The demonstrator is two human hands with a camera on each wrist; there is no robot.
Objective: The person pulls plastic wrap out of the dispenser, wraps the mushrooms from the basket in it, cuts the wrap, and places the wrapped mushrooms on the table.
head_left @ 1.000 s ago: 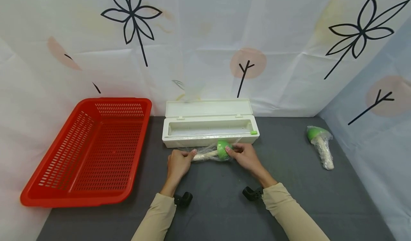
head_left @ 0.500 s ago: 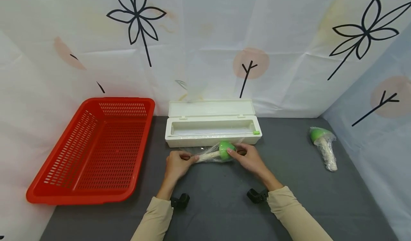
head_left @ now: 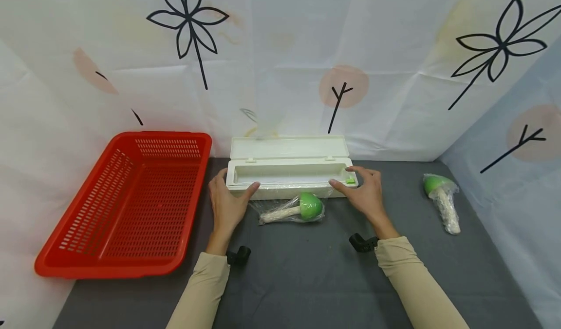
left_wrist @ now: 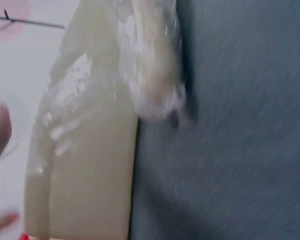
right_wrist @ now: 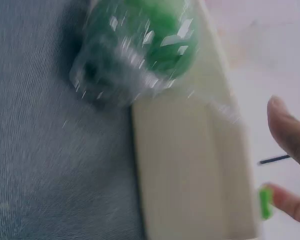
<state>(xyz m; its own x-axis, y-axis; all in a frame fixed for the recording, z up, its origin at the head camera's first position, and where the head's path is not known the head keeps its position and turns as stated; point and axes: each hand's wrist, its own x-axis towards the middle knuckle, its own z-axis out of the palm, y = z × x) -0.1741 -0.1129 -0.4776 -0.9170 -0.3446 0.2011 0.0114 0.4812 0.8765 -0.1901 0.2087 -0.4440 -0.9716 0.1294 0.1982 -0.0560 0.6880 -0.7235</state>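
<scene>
Cream plastic cling-film dispenser box [head_left: 289,175] with lid up, set at back of dark grey desk [head_left: 307,280], flanked by both hands. Left hand [head_left: 225,203] at left end, right hand [head_left: 365,192] at right end, fingers loosely spread, gripping nothing. Film-wrapped green-capped toy mushroom [head_left: 292,210] just before front edge. Red perforated plastic basket [head_left: 127,204] left; second wrapped mushroom [head_left: 441,195] far right.

Probably a staged recording booth: printed cloth backdrop [head_left: 280,61] enclosing a grey table [head_left: 307,270].
</scene>
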